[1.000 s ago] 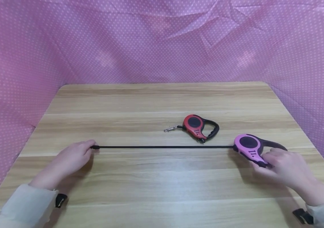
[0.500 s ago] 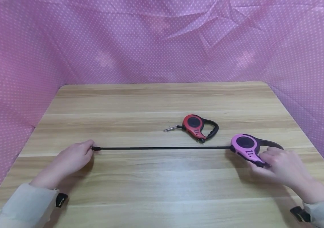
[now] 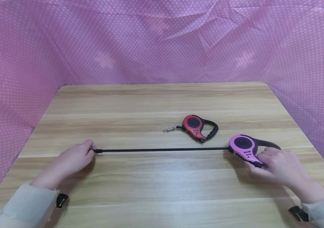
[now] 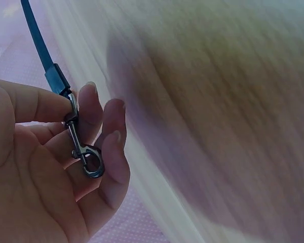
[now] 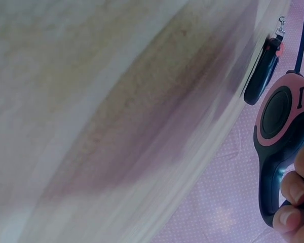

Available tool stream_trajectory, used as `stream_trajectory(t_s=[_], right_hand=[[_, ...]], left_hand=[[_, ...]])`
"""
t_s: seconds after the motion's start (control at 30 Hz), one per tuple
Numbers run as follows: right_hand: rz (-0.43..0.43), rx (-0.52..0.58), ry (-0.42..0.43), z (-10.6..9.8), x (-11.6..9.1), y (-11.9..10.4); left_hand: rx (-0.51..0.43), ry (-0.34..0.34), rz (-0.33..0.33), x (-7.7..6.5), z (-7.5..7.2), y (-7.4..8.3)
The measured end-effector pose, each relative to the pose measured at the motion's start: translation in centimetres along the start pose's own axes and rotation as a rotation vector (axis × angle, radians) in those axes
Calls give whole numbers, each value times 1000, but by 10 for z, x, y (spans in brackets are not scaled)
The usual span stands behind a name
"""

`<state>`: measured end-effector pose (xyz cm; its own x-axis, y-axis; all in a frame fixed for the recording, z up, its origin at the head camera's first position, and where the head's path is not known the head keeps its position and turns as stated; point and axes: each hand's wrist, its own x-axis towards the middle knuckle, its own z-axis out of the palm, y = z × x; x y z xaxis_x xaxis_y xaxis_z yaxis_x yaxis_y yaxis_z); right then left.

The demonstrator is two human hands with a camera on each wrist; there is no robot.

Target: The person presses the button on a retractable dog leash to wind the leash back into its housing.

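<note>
My right hand (image 3: 281,166) grips the black handle of a pink retractable dog leash (image 3: 240,142) at the right side of the table. From its case a black strap (image 3: 162,149) runs nearly straight to the left. At the strap's far end my left hand (image 3: 74,157) pinches the metal snap clip (image 4: 76,134) between thumb and finger, the other fingers curving loosely behind it. In the right wrist view, curled fingers (image 5: 294,187) wrap the handle, partly cut off by the frame edge.
A red retractable leash (image 3: 191,125) lies on the wooden table (image 3: 150,98) just behind the strap, its own clip (image 3: 170,129) pointing left. Pink dotted cloth (image 3: 162,41) hangs behind and along both sides of the table.
My right hand has shifted slightly left with the pink leash. The strap's left end has come slightly rightward and nearer, so the stretch of strap between my hands is a little shorter.
</note>
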<state>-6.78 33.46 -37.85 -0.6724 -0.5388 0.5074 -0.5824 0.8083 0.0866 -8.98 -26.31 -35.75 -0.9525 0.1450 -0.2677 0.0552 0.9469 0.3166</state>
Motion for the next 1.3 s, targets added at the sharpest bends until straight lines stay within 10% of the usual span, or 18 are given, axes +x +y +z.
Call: stream_trajectory(t_s=[1.3], right_hand=[[-45,9,53,2,5,-2]], left_hand=[[39,51,68,1,0,1]])
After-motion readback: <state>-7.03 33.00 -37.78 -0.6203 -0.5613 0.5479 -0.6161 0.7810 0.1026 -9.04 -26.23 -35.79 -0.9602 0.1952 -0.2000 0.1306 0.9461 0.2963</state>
